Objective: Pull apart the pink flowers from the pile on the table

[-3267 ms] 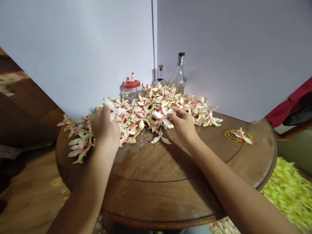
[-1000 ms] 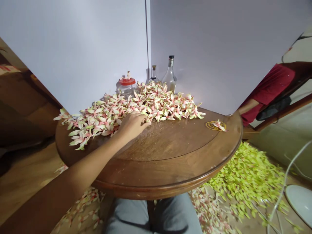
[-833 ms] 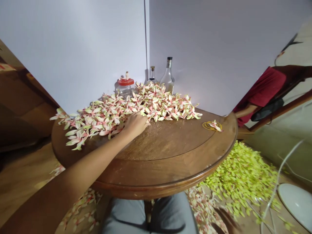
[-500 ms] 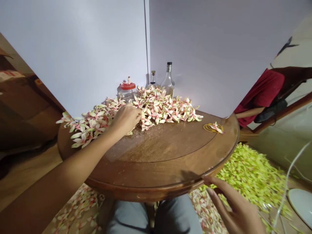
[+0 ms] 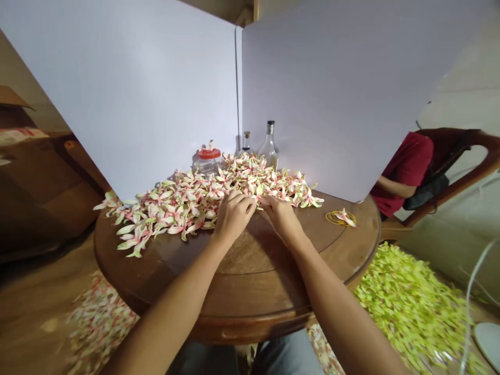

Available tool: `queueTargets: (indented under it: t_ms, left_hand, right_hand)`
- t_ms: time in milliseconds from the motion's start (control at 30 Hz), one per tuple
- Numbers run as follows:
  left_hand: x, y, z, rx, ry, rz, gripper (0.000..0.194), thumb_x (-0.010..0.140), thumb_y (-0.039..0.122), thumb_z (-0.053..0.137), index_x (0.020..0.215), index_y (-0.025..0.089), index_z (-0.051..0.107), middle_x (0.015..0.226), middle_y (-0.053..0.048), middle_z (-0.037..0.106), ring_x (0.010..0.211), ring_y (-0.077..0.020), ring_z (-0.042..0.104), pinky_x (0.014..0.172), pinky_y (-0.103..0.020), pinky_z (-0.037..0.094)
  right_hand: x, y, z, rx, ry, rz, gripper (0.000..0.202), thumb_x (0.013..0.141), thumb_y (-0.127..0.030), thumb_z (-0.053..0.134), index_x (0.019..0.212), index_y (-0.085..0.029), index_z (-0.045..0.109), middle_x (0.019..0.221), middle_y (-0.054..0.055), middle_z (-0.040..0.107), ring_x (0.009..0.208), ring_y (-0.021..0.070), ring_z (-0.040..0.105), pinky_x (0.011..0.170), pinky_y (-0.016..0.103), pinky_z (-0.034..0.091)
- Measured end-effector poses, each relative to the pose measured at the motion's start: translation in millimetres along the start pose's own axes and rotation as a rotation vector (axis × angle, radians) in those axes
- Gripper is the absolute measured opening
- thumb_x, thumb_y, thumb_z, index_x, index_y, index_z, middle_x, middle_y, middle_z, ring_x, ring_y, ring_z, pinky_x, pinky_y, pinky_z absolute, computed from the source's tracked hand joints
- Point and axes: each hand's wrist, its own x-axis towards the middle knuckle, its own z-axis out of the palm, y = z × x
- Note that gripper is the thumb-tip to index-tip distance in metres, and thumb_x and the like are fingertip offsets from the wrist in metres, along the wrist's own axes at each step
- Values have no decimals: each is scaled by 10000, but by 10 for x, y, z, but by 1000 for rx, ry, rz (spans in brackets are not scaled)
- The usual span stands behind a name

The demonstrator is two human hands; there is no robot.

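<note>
My left hand (image 5: 235, 212) and my right hand (image 5: 280, 213) meet over the middle of the round wooden table (image 5: 250, 299), at the front of a heap of pink-and-white artificial flowers (image 5: 167, 205). The fingers of both hands are closed in a pinch. Between the fingertips shows a small pink-and-white flower (image 5: 258, 197), partly hidden by the hands and hard to part from the heap behind it. At the table's right lies a coil of yellow bands (image 5: 332, 217) with one loose flower (image 5: 345, 219) on it.
White boards (image 5: 175, 94) stand behind the heap. Against them are a red-lidded jar (image 5: 209, 154), a small bottle (image 5: 247, 141) and a taller bottle (image 5: 269, 146). Yellow-green pieces (image 5: 410, 307) cover the floor at right. A person in a red shirt (image 5: 410, 161) sits beyond the right board.
My right hand has come up from the table's front right edge to the middle. My left hand has drawn right, out of the heap, to meet it. The camera view has tilted up.
</note>
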Motion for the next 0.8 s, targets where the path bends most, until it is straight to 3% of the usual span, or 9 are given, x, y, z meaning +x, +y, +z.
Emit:
queueTargets:
  t_ms: [167, 300, 467, 567, 800]
  left_hand:
    - [-51, -66, 89, 58, -97, -97, 101, 949, 251, 606, 928, 176, 670, 873, -84, 691, 932, -238, 610, 853, -360, 475]
    - [-60, -32, 82, 121, -150, -171, 235, 930, 236, 623, 1150, 155, 637, 914, -110, 696, 913, -262, 641, 803, -357, 486]
    - [-88, -21, 60, 145, -218, -170, 186, 964, 229, 554, 1088, 176, 681, 912, -97, 708, 928, -245, 655, 810, -323, 490]
    - [-106, -20, 66, 159, -239, -179, 266, 1008, 244, 456, 1097, 148, 688, 917, -130, 705, 889, -258, 661, 789, -340, 492]
    - [-146, -8, 151, 133, -253, -146, 279, 1005, 198, 440, 1079, 136, 702, 883, -129, 683, 838, -244, 658, 730, -306, 469]
  right_hand:
    - [-156, 11, 58, -86, -32, 44, 205, 1013, -248, 464, 1144, -150, 588, 965, 161, 728, 800, 244, 678, 675, 278, 396]
    - [-144, -34, 89, -114, -41, 62, 233, 1020, -274, 445, 1188, -154, 553, 953, 161, 738, 796, 266, 691, 654, 282, 394]
    - [-139, -53, 156, -122, -23, 52, 301, 1030, -288, 411, 1284, -153, 501, 1061, 178, 731, 862, 285, 702, 694, 297, 423]
    - [-140, -27, 195, -134, -31, 55, 356, 1027, -285, 423, 1349, -142, 468, 1070, 191, 724, 853, 279, 693, 693, 300, 417]
    - [-159, 82, 242, -144, -19, 101, 188, 988, -198, 439, 1001, -143, 618, 769, 106, 689, 655, 200, 589, 606, 270, 328]
